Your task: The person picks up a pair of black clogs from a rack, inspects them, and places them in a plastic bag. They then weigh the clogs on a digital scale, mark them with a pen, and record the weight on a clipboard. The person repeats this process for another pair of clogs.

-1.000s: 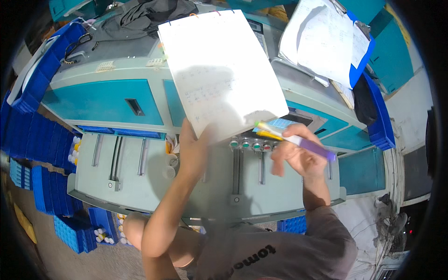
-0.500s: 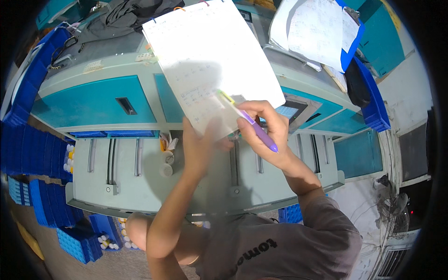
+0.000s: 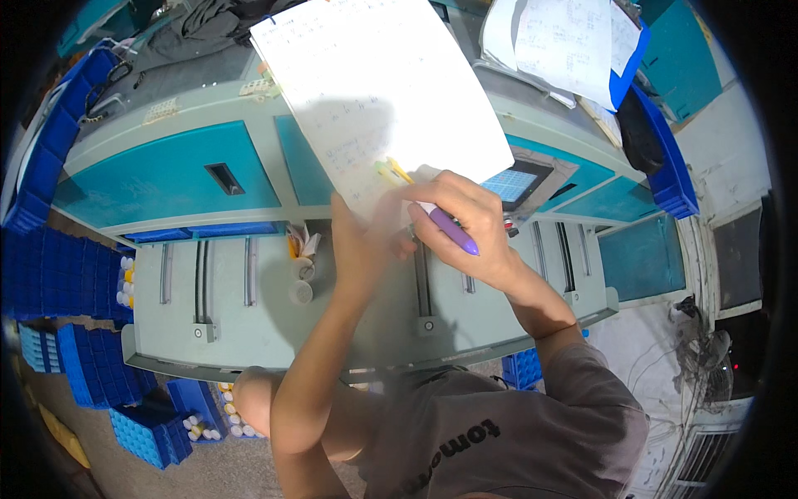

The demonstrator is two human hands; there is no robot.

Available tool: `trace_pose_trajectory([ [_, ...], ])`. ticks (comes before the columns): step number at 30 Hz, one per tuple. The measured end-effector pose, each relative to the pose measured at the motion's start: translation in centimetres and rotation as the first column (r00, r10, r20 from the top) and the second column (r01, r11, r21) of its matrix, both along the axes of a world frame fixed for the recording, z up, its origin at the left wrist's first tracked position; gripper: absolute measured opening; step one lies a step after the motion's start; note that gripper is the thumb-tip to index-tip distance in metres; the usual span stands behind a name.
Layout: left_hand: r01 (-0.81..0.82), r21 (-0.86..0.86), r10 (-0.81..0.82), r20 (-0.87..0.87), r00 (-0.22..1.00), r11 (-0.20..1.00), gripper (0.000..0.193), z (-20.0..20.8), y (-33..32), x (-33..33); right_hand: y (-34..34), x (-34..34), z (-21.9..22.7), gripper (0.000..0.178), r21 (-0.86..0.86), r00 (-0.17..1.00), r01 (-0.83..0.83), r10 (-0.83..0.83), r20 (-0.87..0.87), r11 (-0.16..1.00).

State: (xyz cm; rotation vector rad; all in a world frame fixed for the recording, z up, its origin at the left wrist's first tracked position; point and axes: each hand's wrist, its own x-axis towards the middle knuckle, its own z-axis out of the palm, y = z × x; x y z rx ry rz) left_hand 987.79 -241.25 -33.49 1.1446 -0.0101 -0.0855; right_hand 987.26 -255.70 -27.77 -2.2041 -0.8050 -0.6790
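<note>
My left hand [image 3: 357,249] grips the lower edge of a ring-bound notebook [image 3: 424,100], its fingers partly blurred and hidden. Handwritten lines cover parts of the open white page, and a shadow falls across its lower left. In my closed right hand [image 3: 478,224] is a purple pen [image 3: 453,230], held over the page's lower part. The pen's rounded purple end points down to the right, while a yellow part shows beyond my fingers at the page. Whether the pen touches the paper, I cannot tell.
Beneath my hands stretches a pale machine bench [image 3: 249,333] with slotted rails. A cup holding slips [image 3: 303,268] stands on it. Papers on a blue clipboard [image 3: 565,50] lie at the far right. Blue trays [image 3: 58,274] are stacked at left, and a screen [image 3: 515,181] sits behind the bench.
My right hand has shifted slightly lower, and its fingers cover more of the pen. The pen's yellow part has moved a little left over the page. My left hand still holds the notebook.
</note>
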Motion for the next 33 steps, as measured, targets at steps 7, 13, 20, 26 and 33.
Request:
trace_pose_trajectory([
  [7, -0.032, 0.067, 0.028, 0.059, 0.998, 0.997, 0.035, -0.5, -0.2, 0.2, 0.0, -0.1, -0.2, 0.017, 0.002, 1.000, -0.021, 0.021, -0.014, 1.000],
  [13, -0.022, 0.081, 0.021, 0.022, 1.000, 0.996, 0.033, -0.5, -0.2, 0.2, 0.1, 0.0, -0.4, 0.015, 0.069, 0.997, -0.041, 0.045, -0.055, 0.997],
  [20, -0.042, 0.091, 0.044, -0.018, 0.999, 0.995, 0.032, -0.7, -0.4, 0.3, 0.4, 0.1, -0.9, 0.016, 0.094, 0.999, -0.013, 0.016, -0.030, 0.995],
  [26, -0.045, 0.091, 0.044, 0.011, 0.999, 0.995, 0.033, -1.3, -0.3, 0.4, 0.6, 0.1, -1.2, 0.015, 0.116, 1.000, -0.021, 0.024, -0.020, 0.993],
  [33, -0.053, 0.085, 0.051, 0.030, 0.998, 0.995, 0.036, -1.2, -0.3, 0.4, 0.4, 0.1, -0.9, 0.017, 0.076, 1.000, -0.008, 0.008, -0.005, 0.997],
])
